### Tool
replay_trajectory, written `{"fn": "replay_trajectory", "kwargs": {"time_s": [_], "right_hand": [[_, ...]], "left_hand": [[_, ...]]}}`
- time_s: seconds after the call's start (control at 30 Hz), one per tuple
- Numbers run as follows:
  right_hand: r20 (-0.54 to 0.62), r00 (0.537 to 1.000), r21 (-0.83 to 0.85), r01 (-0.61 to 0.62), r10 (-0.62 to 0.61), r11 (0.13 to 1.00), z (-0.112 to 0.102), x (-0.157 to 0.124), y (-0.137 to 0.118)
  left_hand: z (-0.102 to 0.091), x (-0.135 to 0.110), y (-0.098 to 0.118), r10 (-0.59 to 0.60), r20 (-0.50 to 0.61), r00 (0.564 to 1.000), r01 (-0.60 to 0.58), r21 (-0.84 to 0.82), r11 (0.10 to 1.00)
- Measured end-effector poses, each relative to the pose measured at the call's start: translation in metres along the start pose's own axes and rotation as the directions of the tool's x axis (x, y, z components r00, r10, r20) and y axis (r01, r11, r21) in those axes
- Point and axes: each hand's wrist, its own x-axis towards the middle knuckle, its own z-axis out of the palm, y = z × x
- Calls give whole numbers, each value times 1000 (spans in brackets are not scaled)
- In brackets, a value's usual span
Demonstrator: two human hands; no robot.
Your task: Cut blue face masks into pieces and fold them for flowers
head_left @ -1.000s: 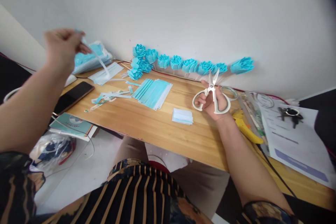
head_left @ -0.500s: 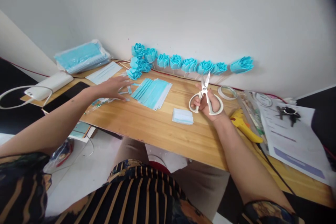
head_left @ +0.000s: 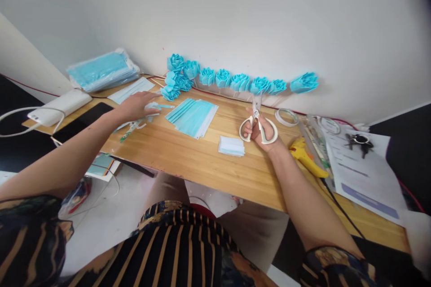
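Note:
My right hand (head_left: pixel 261 131) is closed round the handles of white scissors (head_left: pixel 257 116), blades up and nearly together, over the wooden table (head_left: pixel 188 157). My left hand (head_left: pixel 136 105) reaches to the left part of the table and lies on a heap of white and blue mask scraps and strips (head_left: pixel 143 116), fingers curled over them. A fan of blue face masks (head_left: pixel 191 116) lies between my hands. A small folded white-blue stack (head_left: pixel 231 145) sits just left of my right hand. A row of blue mask roses (head_left: pixel 235 81) lines the wall.
A bagged pack of masks (head_left: pixel 103 69) and a white sheet (head_left: pixel 131 90) lie at the far left, beside a power bank (head_left: pixel 59 106) and a phone (head_left: pixel 82 121). A tape roll (head_left: pixel 286 117), a yellow glue gun (head_left: pixel 305 157), papers (head_left: pixel 362 170) and keys (head_left: pixel 358 142) lie to the right.
My left hand came down from the air near the mask pack to the scraps on the table. The scissors' blades have closed and my right hand has drifted slightly left.

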Motion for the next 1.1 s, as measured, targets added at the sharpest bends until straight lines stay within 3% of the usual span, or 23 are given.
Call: {"fn": "replay_trajectory", "kwargs": {"time_s": [0.13, 0.23, 0.33, 0.4, 0.47, 0.57, 0.67, 0.77, 0.9, 1.0, 1.1], "right_hand": [[-2, 998, -14, 63, -63, 998, -2, 1, -1], [-70, 993, -96, 93, -100, 991, -8, 5, -2], [-202, 962, -347, 105, -184, 932, -18, 7, -6], [-238, 921, -577, 122, -309, 808, -23, 6, -10], [-209, 901, -794, 70, -379, 604, -26, 3, -15], [-195, 933, -966, -130, -301, 222, -24, -2, -20], [-175, 965, -982, -184, -195, -28, -19, -6, -22], [-173, 975, -970, -193, -138, -147, -13, -11, -26], [-162, 980, -952, -185, -113, -242, -6, -16, -29], [-150, 981, -943, -180, -126, -278, -2, -18, -29], [-119, 972, -949, -171, -201, -264, -2, -17, -28]], "left_hand": [[1, 2, 29, 84, -101, 991, -90, -55, 994], [6, 10, 53, 123, -53, 991, -127, -75, 989], [13, 22, 75, 69, 10, 998, -68, -56, 996], [17, 30, 87, 8, 43, 999, -6, -35, 999], [20, 39, 97, -78, 82, 994, 79, -6, 997], [24, 51, 106, -191, 134, 972, 186, 44, 981], [29, 59, 107, -258, 131, 957, 247, 91, 965], [34, 63, 103, -279, 121, 953, 267, 106, 958], [39, 65, 99, -270, 107, 957, 261, 96, 961], [38, 65, 97, -257, 93, 962, 251, 70, 965], [27, 66, 94, -268, -3, 963, 266, -116, 957]]}}
